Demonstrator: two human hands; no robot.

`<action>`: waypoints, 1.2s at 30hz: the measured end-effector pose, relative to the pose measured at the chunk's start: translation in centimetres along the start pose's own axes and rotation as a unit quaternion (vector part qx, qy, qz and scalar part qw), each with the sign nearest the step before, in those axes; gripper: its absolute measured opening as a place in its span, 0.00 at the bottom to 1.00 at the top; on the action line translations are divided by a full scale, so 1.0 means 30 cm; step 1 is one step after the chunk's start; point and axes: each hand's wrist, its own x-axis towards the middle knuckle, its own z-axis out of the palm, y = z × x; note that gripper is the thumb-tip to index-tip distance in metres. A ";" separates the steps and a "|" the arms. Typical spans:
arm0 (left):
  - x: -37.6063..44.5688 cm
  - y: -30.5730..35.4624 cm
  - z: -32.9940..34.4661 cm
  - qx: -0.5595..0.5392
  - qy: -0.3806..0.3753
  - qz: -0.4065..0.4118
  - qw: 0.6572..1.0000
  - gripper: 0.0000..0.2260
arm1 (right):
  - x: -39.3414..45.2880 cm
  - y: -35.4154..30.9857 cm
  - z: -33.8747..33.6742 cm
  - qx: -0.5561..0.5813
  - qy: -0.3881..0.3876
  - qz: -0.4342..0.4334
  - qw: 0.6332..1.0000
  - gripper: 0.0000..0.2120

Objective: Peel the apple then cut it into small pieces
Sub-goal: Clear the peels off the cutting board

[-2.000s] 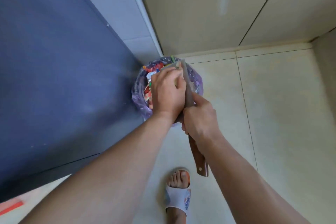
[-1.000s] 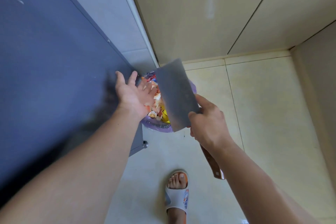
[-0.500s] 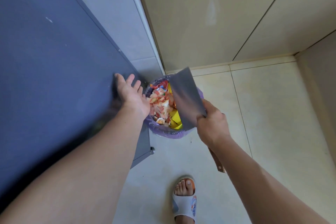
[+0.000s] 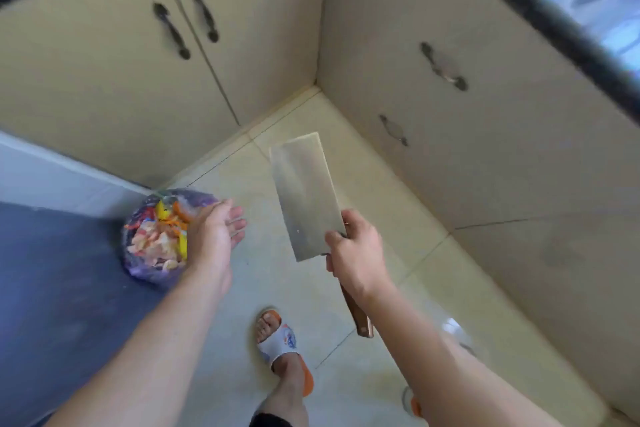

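Right hand (image 4: pixel 356 255) grips the cleaver (image 4: pixel 306 198) over the floor, blade pointing far, handle toward the near side. Left hand (image 4: pixel 213 236) is empty, fingers relaxed, above the trash bag (image 4: pixel 156 236).

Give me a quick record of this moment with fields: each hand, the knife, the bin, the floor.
left hand: open, empty, beside the bin
right hand: grips the cleaver
cleaver: blade pointing away, looks clean, wooden handle
bin: purple liner, holds colourful scraps and peels
floor: pale tiles, cabinet corner ahead
apple: not in view
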 end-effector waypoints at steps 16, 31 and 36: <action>-1.730 -0.429 1.883 0.403 -0.491 0.363 0.682 0.06 | -0.865 0.706 -2.199 0.250 0.487 0.115 0.829 0.13; -1.902 -0.616 2.340 0.659 -0.410 0.506 0.376 0.11 | -0.733 0.751 -2.418 0.297 0.388 0.118 0.864 0.15; -1.844 -0.582 2.388 0.554 -0.363 0.479 0.576 0.06 | -0.678 0.727 -2.488 0.263 0.402 0.117 0.869 0.15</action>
